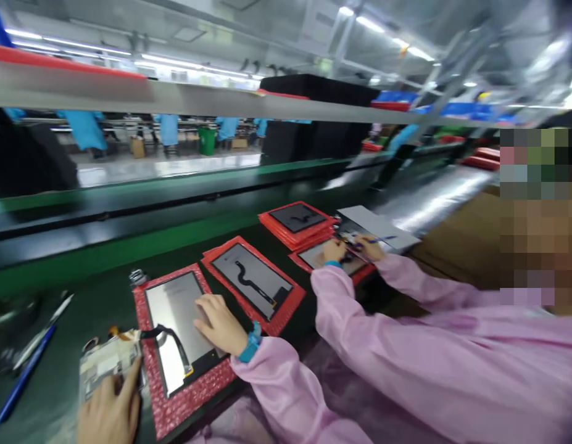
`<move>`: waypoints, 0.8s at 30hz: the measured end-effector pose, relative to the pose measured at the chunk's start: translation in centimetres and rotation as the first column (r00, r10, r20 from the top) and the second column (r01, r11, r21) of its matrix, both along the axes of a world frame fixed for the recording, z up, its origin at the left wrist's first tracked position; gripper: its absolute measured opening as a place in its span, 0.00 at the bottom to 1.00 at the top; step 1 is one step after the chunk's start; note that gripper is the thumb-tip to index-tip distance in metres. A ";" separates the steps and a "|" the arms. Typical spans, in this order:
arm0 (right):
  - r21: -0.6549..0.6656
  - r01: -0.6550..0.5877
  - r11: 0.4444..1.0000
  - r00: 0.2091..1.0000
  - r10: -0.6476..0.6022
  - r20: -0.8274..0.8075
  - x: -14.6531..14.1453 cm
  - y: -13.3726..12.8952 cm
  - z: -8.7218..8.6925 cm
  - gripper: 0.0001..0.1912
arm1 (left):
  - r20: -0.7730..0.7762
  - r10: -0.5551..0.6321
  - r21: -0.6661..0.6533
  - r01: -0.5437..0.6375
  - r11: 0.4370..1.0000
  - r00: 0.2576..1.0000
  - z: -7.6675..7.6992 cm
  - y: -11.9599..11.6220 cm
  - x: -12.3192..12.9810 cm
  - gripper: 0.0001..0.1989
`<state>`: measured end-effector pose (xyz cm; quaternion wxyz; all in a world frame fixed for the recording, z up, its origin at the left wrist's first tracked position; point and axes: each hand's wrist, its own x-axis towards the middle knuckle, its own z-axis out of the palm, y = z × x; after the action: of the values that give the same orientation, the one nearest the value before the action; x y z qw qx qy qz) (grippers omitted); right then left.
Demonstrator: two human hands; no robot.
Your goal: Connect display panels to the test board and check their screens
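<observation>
1. Resting flat on the silver back of a display panel (174, 327), the right hand (219, 324) has its fingers close together and holds nothing. A blue wristband (251, 343) shows at its wrist.
2. The left hand (110, 414) is at the lower left, with its fingers a little apart, touching the edge of a white module (108, 364). I cannot tell if they really grip it.
3. A black flex cable (169, 336) runs from the module onto the panel, which lies on a red bubble mat (186, 399).
4. Farther along the green bench (105, 259), a second panel (251, 280) lies on its own red mat, and a red stack (297, 225) stands beyond it.
5. A co-worker's hand (334, 251) works at another panel, to the right.
6. A blue pen (24, 376) lies left of the module.
</observation>
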<state>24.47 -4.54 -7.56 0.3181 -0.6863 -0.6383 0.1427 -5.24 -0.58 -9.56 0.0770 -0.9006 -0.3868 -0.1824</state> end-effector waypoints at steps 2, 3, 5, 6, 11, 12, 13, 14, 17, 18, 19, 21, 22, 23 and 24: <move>-0.009 -0.008 1.000 1.000 0.008 0.001 -0.3 -0.3 -0.3 0.20 | -0.014 0.061 0.057 -0.060 0.997 0.998 -0.5 -1.1 0.3 0.23; -0.019 -0.011 1.000 1.000 0.011 0.005 -0.4 -0.4 -0.5 0.20 | -0.030 0.083 0.087 -0.080 0.993 0.996 -0.7 -1.4 0.4 0.23; -0.048 -0.008 0.999 1.000 0.009 0.016 -0.4 -0.5 -0.6 0.21 | -0.065 0.107 0.135 -0.097 0.986 0.992 -0.9 -1.9 0.5 0.22; -0.064 -0.003 0.998 1.000 0.005 0.023 -0.4 -0.4 -0.6 0.22 | -0.081 0.108 0.145 -0.096 0.985 0.991 -0.9 -2.2 0.5 0.22; -0.123 -0.012 0.992 0.998 0.019 0.056 0.4 0.0 -1.1 0.25 | -0.103 0.167 0.089 -0.158 0.983 0.981 -0.8 -3.8 1.2 0.24; -0.125 -0.024 0.992 0.998 0.032 0.060 0.5 0.2 -1.4 0.25 | -0.108 0.182 0.058 -0.176 0.983 0.977 -0.7 -4.2 1.4 0.24; -0.121 -0.031 0.992 0.997 0.039 0.066 0.7 0.3 -1.8 0.26 | -0.117 0.195 0.020 -0.194 0.981 0.974 -0.6 -4.5 1.7 0.24; -0.109 -0.029 0.994 0.997 0.037 0.074 1.0 0.4 -2.2 0.28 | -0.128 0.202 -0.020 -0.206 0.978 0.971 -0.5 -4.9 1.9 0.24; -0.052 0.028 0.998 0.992 -0.021 0.122 1.8 0.7 -3.6 0.35 | -0.162 0.219 -0.138 -0.242 0.960 0.962 0.0 -5.7 2.5 0.24; -0.045 0.039 0.998 0.990 -0.032 0.139 2.1 0.8 -4.0 0.38 | -0.171 0.222 -0.174 -0.251 0.952 0.960 0.2 -5.8 2.7 0.24; -0.046 0.043 0.998 0.987 -0.035 0.156 2.3 0.8 -4.3 0.40 | -0.179 0.224 -0.205 -0.259 0.944 0.958 0.4 -6.0 2.8 0.24; -0.064 0.041 0.997 0.982 -0.028 0.187 2.7 0.8 -4.4 0.44 | -0.188 0.223 -0.245 -0.266 0.932 0.956 0.7 -6.3 2.9 0.23; -0.077 0.042 0.996 0.980 -0.026 0.199 2.8 0.7 -4.4 0.45 | -0.188 0.224 -0.255 -0.268 0.929 0.956 0.9 -6.4 2.9 0.23; -0.089 0.044 0.995 0.978 -0.025 0.208 3.0 0.6 -4.2 0.45 | -0.186 0.224 -0.262 -0.268 0.927 0.957 1.0 -6.5 2.9 0.23; -0.101 0.046 0.994 0.977 -0.024 0.212 3.1 0.5 -4.0 0.45 | -0.179 0.231 -0.266 -0.273 0.924 0.956 1.0 -6.7 3.0 0.22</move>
<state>27.55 -3.99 -11.59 0.2146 -0.7245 -0.6478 0.0972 -2.20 -7.26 -8.56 -0.0043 -0.8556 -0.5155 -0.0469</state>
